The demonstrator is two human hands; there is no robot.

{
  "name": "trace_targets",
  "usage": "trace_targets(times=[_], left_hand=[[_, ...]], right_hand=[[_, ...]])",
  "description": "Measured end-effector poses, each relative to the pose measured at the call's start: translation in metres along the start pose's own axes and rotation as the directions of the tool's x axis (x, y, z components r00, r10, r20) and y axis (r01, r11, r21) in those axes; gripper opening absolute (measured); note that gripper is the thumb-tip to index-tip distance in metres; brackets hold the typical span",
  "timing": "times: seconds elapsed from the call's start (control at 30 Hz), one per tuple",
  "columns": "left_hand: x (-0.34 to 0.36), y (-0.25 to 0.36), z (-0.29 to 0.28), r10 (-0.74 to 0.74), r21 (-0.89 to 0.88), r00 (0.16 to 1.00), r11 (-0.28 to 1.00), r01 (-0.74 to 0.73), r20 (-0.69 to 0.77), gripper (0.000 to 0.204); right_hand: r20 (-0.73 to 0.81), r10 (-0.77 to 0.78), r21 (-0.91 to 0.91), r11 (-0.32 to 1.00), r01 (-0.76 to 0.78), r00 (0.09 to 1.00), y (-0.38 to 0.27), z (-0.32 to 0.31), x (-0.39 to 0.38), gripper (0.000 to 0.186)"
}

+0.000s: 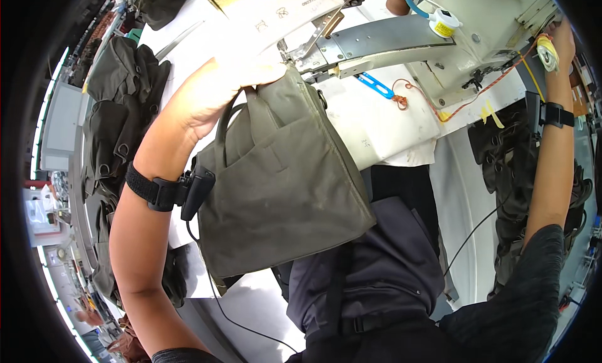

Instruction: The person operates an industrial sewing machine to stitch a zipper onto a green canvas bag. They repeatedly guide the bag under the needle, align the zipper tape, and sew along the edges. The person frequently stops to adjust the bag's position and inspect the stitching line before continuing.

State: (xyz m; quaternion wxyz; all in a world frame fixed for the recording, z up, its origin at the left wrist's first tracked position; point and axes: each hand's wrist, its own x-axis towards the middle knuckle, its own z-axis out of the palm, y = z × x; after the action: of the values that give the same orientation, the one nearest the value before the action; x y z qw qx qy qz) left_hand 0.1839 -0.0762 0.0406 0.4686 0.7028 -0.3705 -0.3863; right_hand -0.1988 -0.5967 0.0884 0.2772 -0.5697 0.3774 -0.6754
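Left hand (224,87): pinched the upper edge of a dark-green bag (288,187), corner at the sewing machine's (392,43) needle end. Right hand (562,42): raised at machine's far right; grip unclear. Step, seemingly: positioning that edge; next move called for steady alignment.

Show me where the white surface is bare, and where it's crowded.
One bare patch lies between the olive bag, blue tool and orange cord; another shows between the left hand and the piled dark bags. Crowded: along that pile and around the sewing machine.
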Motion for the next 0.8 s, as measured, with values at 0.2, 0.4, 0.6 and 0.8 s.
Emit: trace_targets(times=[0.2, 0.4, 0.6, 0.8], left_hand=[[-0.001, -0.011, 0.0, 0.007, -0.125, 1.0, 0.992, -0.006, 0.009, 0.024], [-0.002, -0.009, 0.004, 0.006, -0.041, 0.998, 0.999, -0.008, -0.055, 0.026], [-0.003, -0.008, 0.006, 0.019, -0.105, 0.999, 0.994, -0.022, -0.038, 0.026], [-0.001, -0.006, 0.008, 0.008, -0.041, 0.998, 0.999, -0.01, -0.066, 0.024]], right_hand=[[-0.006, 0.073, 0.152, 0.986, -0.071, 0.997, -0.017, 0.013, -0.036, 0.064], [0.029, 0.044, 0.246, 0.968, -0.05, 0.999, -0.018, 0.018, -0.057, 0.066], [0.03, 0.048, 0.282, 0.958, -0.054, 0.998, 0.001, 0.007, -0.034, 0.066], [0.038, 0.057, 0.013, 0.998, -0.058, 0.998, -0.019, 0.003, -0.036, 0.059]])
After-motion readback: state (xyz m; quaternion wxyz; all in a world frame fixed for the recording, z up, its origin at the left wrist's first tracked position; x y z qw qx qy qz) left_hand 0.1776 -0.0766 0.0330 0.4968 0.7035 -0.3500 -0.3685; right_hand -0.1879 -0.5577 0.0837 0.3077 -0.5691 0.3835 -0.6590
